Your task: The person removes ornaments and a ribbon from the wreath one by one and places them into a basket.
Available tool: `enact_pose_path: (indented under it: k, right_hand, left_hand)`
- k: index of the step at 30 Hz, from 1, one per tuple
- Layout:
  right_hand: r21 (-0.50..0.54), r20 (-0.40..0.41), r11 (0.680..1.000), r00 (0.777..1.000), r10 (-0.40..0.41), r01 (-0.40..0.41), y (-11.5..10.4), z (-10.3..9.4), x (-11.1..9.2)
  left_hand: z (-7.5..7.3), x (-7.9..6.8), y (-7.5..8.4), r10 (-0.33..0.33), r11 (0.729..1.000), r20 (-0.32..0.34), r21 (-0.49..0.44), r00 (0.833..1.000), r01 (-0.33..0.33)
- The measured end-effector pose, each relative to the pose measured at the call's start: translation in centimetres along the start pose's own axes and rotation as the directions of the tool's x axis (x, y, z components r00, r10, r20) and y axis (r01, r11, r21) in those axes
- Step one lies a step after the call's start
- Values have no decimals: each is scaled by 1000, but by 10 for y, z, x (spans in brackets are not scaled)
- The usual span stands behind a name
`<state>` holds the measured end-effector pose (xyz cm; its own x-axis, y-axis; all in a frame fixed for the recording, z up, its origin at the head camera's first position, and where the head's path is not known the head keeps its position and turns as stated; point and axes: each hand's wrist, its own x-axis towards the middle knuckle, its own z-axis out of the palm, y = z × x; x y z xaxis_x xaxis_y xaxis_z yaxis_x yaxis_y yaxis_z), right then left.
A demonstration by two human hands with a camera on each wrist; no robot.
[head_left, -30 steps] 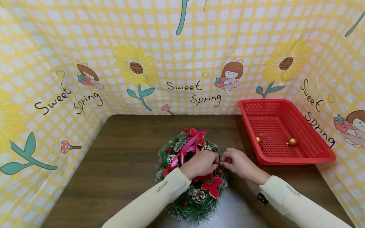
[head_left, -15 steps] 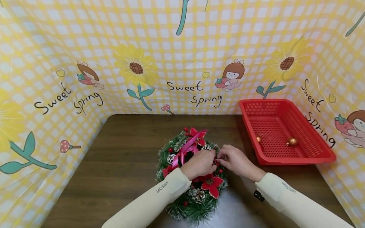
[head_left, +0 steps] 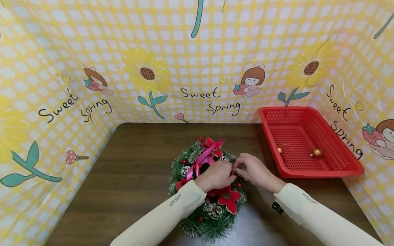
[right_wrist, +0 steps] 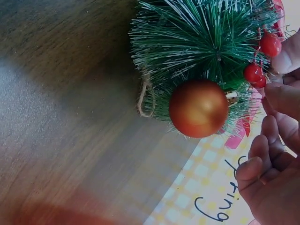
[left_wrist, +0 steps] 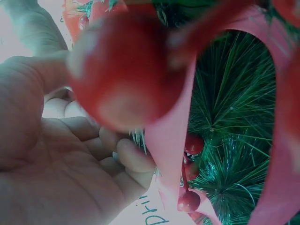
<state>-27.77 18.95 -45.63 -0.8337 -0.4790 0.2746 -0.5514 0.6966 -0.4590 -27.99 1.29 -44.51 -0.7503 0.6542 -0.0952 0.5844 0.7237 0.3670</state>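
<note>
A green wreath point(head_left: 192, 218) with red flowers, pinecones, berries point(right_wrist: 270, 44) and a pink ribbon point(head_left: 203, 158) lies on the table. My left hand point(head_left: 217, 176) reaches over its middle, fingers curled, and its thumb tip shows beside the berries in the right wrist view. From the wreath's right side my right hand point(head_left: 253, 172) meets it, thumb and fingers pinched together. A gold Christmas ball point(right_wrist: 198, 108) lies against the needles; a thin string runs from its cap toward both hands' fingertips, which seem to pinch it. The head view hides the ball behind my hands.
At the back right stands a red plastic basket point(head_left: 323, 172) with two gold balls point(head_left: 316, 153) in it. A twine loop point(right_wrist: 146, 96) sticks out of the wreath. Patterned cloth point(head_left: 197, 68) walls in the dark wooden table point(head_left: 132, 191).
My right hand has moved slightly left and up, closer to my left hand, and the string seen between them is now hidden in the head view. My left hand stays nearly still.
</note>
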Motion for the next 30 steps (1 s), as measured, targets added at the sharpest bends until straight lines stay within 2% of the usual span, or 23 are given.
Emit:
enact_pose_path:
  k: [13, 21, 30]
  right_hand:
    - [-2, 47, 998, 997, -56, 57, 3, -5, 0]
    - [-32, 51, 999, 999, 8, -6, 5, -2, 4]
    - [-94, 44, 992, 995, 91, -87, 7, -2, 2]
  left_hand:
    - [0, 6, -1, -74, 996, 24, -43, 997, 75]
    - [3, 7, -1, -68, 997, -4, -29, 998, 68]
    - [3, 7, 0, -55, 998, -5, -4, 998, 55]
